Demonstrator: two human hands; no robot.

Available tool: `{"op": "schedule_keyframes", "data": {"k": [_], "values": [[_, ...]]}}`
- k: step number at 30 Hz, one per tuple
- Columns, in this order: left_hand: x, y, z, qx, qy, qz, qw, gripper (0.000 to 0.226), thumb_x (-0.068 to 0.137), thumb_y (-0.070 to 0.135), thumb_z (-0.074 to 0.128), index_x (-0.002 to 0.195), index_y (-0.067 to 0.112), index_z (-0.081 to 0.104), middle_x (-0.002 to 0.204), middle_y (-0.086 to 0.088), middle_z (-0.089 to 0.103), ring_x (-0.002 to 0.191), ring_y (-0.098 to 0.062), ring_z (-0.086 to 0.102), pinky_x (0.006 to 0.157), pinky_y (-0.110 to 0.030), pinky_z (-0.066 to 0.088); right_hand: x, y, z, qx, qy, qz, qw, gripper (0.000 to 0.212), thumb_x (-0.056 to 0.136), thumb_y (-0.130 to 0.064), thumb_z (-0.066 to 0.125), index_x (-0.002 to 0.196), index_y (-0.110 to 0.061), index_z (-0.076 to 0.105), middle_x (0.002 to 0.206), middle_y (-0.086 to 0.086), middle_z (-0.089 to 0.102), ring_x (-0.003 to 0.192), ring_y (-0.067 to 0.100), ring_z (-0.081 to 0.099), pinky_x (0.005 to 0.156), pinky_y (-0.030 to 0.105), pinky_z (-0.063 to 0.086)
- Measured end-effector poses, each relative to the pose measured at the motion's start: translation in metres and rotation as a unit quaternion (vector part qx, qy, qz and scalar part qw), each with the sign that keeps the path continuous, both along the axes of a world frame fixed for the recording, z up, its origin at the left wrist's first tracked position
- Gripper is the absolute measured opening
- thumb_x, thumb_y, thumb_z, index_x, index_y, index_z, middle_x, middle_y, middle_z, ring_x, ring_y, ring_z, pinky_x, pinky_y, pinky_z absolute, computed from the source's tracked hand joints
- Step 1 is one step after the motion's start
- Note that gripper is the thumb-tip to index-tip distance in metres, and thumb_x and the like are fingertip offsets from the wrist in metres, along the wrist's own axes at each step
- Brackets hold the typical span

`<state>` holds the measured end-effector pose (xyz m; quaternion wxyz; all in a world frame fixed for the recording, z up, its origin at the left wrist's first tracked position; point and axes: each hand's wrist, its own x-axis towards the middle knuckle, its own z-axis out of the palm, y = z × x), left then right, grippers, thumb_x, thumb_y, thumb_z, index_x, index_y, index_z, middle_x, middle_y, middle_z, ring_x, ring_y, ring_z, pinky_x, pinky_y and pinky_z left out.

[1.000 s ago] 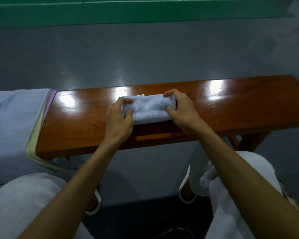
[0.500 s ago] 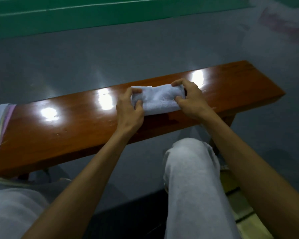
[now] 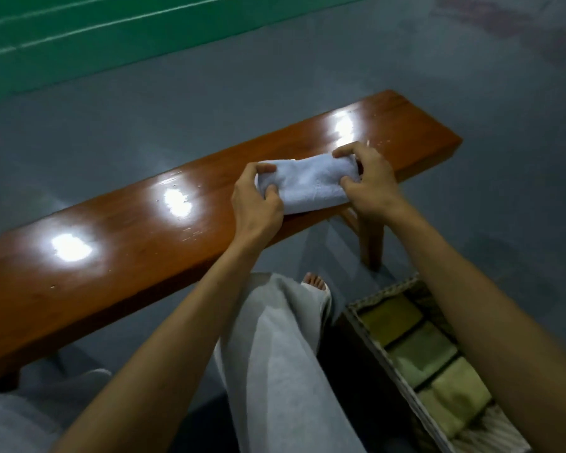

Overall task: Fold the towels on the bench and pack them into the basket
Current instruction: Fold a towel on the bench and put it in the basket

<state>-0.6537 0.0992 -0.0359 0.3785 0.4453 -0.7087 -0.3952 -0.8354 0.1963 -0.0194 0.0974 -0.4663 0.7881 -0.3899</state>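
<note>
A small white towel [image 3: 311, 183], folded into a thick bundle, is over the near edge of the glossy wooden bench [image 3: 138, 237]. My left hand [image 3: 257, 201] pinches its left end and my right hand [image 3: 368, 181] pinches its right end, thumbs on the near side. On the floor at the lower right stands a woven basket [image 3: 363, 325] with three folded yellowish towels [image 3: 422, 348] packed in a row; my right forearm covers part of it.
The bench's right end and one leg [image 3: 371, 243] are near the basket. My trousered leg [image 3: 281, 354] and sandalled foot [image 3: 316, 286] sit between bench and basket. Grey floor lies beyond, with a green court at the far side.
The view has swung right, bringing the basket into sight and losing the stacked towels at the left end. Both hands have carried the folded towel rightward along the bench, keeping their grip.
</note>
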Motion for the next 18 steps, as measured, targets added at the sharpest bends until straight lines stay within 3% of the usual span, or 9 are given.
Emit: {"op": "schedule_keyframes", "data": {"k": [5,9,14,18], "values": [[-0.045,0.037,0.005,-0.002,0.006,-0.035,0.999,0.029,0.090,0.004,0.058,0.113,0.020,0.064,0.113,0.003,0.063,0.110,-0.016,0.059,0.094,-0.036,0.055,-0.037,0.044,-0.001,0.001,0.000,-0.040,0.999,0.044,0.082,-0.003,0.061,0.122,-0.021,0.064,0.125,0.005,0.061,0.114,0.020,0.057,0.097,0.034,0.051],[-0.074,0.072,-0.006,0.010,0.017,-0.045,0.999,0.031,0.088,-0.001,0.057,0.110,0.019,0.064,0.114,-0.001,0.065,0.111,-0.020,0.059,0.095,-0.039,0.053,-0.062,0.079,-0.011,0.012,-0.007,-0.073,0.997,0.045,0.082,-0.003,0.061,0.121,-0.025,0.064,0.123,0.007,0.059,0.109,0.022,0.059,0.094,0.036,0.054],[-0.105,0.113,-0.029,0.047,0.009,-0.051,0.998,0.031,0.090,-0.001,0.055,0.114,0.019,0.061,0.119,-0.005,0.059,0.112,-0.016,0.052,0.089,-0.028,0.043,-0.084,0.120,-0.033,0.034,-0.006,-0.102,0.994,0.043,0.085,-0.002,0.059,0.121,-0.026,0.063,0.125,0.009,0.058,0.114,0.023,0.057,0.095,0.036,0.052],[-0.125,0.150,-0.049,0.078,-0.009,-0.082,0.994,0.031,0.091,-0.002,0.051,0.112,0.021,0.056,0.119,-0.008,0.055,0.107,-0.018,0.051,0.085,-0.029,0.042,-0.100,0.154,-0.060,0.061,-0.020,-0.133,0.989,0.043,0.084,-0.006,0.057,0.120,-0.029,0.060,0.124,0.010,0.058,0.114,0.028,0.059,0.097,0.046,0.054]]}}
